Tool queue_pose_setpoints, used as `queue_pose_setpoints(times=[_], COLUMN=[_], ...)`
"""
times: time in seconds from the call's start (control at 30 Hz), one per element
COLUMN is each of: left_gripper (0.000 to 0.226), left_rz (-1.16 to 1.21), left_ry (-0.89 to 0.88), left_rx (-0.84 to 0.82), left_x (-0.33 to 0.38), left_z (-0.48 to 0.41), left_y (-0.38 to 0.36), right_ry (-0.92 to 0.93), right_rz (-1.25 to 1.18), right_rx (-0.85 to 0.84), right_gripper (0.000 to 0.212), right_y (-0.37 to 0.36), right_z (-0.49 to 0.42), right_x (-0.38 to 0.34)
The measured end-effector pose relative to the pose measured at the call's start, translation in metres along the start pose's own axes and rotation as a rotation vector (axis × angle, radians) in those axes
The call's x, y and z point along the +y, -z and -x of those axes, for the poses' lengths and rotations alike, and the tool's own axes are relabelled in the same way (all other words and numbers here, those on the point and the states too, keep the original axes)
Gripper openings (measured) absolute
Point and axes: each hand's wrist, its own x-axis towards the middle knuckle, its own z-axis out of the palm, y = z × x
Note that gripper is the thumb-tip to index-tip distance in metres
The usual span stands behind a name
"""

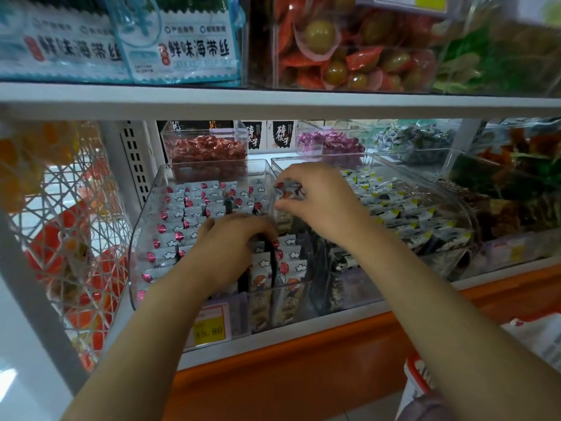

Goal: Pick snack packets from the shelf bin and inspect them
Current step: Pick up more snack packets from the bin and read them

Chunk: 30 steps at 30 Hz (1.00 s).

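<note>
we are pinching one small snack packet [288, 189] between the fingertips of our right hand [318, 199], holding it up above the clear shelf bin [142, 226] where rows of matching packets [182, 220] are lying. our left hand [230, 238] is reaching down among them, fingers curled; we cannot tell whether it is gripping anything. to inspect well, we are judging it best to turn the raised packet toward us, clear of the bin's wall, without squeezing it.
</note>
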Motion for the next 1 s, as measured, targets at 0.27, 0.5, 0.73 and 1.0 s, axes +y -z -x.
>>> queue_pose_setpoints(times=[0.27,0.5,0.73,1.0], left_gripper=[0.064,0.062,0.056,0.045], left_rz=[0.048,0.104,0.079,0.125], left_ry=[-0.005,0.065,0.111,0.139], left_rx=[-0.03,0.048,0.129,0.159], left_x=[-0.003,-0.004,-0.005,-0.001], left_z=[0.002,0.002,0.009,0.014], left_y=[0.004,0.009,0.015,0.02], right_ry=[0.067,0.143,0.102,0.166], right_rz=[0.207,0.445,0.457,0.585], right_rx=[-0.103,-0.472,-0.602,-0.514], right_gripper=[0.046,0.023,0.022,0.008], right_y=[-0.004,-0.007,-0.002,-0.026], right_z=[-0.024,-0.021,-0.045,-0.06], right_x=[-0.002,0.004,-0.006,-0.007])
